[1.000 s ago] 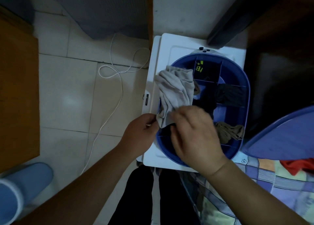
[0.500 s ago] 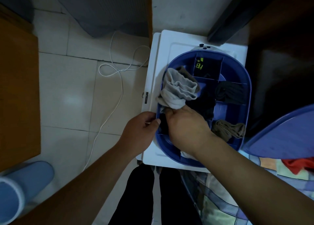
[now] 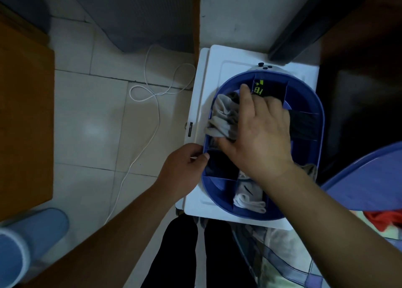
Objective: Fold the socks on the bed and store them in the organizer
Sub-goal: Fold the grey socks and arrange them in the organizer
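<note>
A blue oval organizer (image 3: 313,105) with dividers stands on a white appliance top (image 3: 217,70). A bundled grey sock (image 3: 221,118) sits in its left compartment. My right hand (image 3: 258,131) lies over that bundle, fingers spread and pressing it down, thumb beneath its near edge. My left hand (image 3: 185,170) pinches the organizer's left rim. Other compartments hold a black sock with yellow print (image 3: 267,90), a dark sock (image 3: 304,127), a light grey sock (image 3: 250,196) and a tan sock (image 3: 310,170).
The organizer's blue lid (image 3: 365,179) lies at right on the checked bedsheet (image 3: 282,261), beside a red cloth (image 3: 382,220). A white cable (image 3: 152,105) loops across the tiled floor at left. A blue cylinder (image 3: 26,244) stands at bottom left.
The grey sock went from held above the organizer down into the left compartment. My right hand moved forward from its near end and now covers it. The left hand stayed at the rim.
</note>
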Demonstrator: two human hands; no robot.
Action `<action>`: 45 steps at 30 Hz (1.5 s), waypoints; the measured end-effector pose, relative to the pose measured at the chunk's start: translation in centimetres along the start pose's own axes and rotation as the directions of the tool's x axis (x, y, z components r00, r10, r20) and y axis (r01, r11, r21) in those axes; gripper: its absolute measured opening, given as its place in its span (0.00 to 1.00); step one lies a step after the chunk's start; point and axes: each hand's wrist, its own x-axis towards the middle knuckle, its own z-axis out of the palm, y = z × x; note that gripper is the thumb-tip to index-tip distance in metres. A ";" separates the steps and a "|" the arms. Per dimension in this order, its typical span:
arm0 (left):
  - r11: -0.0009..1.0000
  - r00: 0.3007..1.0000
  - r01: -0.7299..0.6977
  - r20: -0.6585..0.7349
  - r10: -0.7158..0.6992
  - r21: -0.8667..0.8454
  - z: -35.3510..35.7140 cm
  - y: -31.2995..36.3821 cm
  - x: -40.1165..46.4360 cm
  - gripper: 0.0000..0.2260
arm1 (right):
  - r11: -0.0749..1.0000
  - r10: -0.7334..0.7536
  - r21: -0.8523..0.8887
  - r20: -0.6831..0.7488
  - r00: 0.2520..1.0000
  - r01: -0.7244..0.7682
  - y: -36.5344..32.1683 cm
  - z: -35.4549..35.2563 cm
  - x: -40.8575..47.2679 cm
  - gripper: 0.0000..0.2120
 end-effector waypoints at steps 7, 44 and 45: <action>1.000 1.000 0.013 0.006 -0.012 -0.012 0.0 -0.4 0.2 0.06 | 0.994 -0.107 0.011 -0.034 0.994 0.107 0.3 0.0 -0.1 0.30; 0.999 0.999 -0.032 0.018 0.032 -0.009 0.0 -0.3 0.2 0.05 | 0.932 -0.313 0.143 -0.142 0.939 0.332 1.2 3.9 -3.0 0.13; 1.000 1.000 -0.026 0.015 0.026 -0.008 0.0 -0.4 0.2 0.04 | 0.937 -0.300 0.146 -0.137 0.944 0.319 1.1 3.8 -2.7 0.12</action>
